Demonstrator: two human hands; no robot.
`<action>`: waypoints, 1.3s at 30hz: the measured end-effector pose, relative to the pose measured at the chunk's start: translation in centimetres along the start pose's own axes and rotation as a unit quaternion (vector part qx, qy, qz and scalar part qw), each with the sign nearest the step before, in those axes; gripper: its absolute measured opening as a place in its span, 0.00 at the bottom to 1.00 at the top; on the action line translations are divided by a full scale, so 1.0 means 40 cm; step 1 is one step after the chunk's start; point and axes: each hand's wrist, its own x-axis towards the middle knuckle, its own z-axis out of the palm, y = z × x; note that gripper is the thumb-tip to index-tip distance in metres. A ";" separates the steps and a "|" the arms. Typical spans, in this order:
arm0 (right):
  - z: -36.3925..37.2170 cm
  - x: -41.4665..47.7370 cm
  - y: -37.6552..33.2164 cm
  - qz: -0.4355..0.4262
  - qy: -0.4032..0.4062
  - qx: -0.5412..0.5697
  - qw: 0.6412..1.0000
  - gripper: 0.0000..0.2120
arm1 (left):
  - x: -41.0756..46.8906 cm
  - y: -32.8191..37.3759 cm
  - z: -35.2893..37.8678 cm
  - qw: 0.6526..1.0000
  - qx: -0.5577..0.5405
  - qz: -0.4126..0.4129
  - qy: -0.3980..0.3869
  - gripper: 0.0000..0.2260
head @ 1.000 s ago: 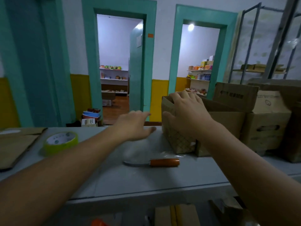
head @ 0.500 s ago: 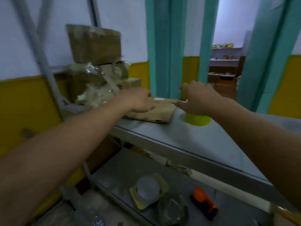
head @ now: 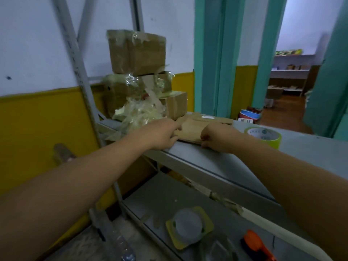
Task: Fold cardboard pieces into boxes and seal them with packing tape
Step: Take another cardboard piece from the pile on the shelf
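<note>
Cardboard (head: 190,129) lies flat in a stack on the left end of the table (head: 310,149). Taped boxes (head: 137,53) are piled at its 11 o'clock. The left hand (head: 162,134) pinches its 9 o'clock edge, fingers on top. The right hand (head: 216,137), fingers curled, grips its 5 o'clock edge. A tape roll (head: 263,135) sits at 3 o'clock, just beside that hand.

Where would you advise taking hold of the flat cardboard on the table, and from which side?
Grip the flat cardboard by its near edge, coming from the table's front. It lies flat, so only that edge, by the rim, lets a thumb under; stacked boxes crowd the back.
</note>
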 end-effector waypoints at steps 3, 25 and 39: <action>0.000 0.011 -0.004 -0.002 0.030 -0.039 0.999 0.07 | 0.002 0.002 0.006 0.998 -0.048 -0.013 0.040 0.18; -0.167 -0.081 0.193 0.181 0.387 0.285 0.858 0.09 | 0.095 0.132 -0.076 0.866 -0.429 -0.107 0.235 0.17; -0.210 -0.456 0.507 0.222 0.448 0.392 0.772 0.14 | 0.401 0.505 -0.043 0.664 -0.731 -0.138 0.078 0.64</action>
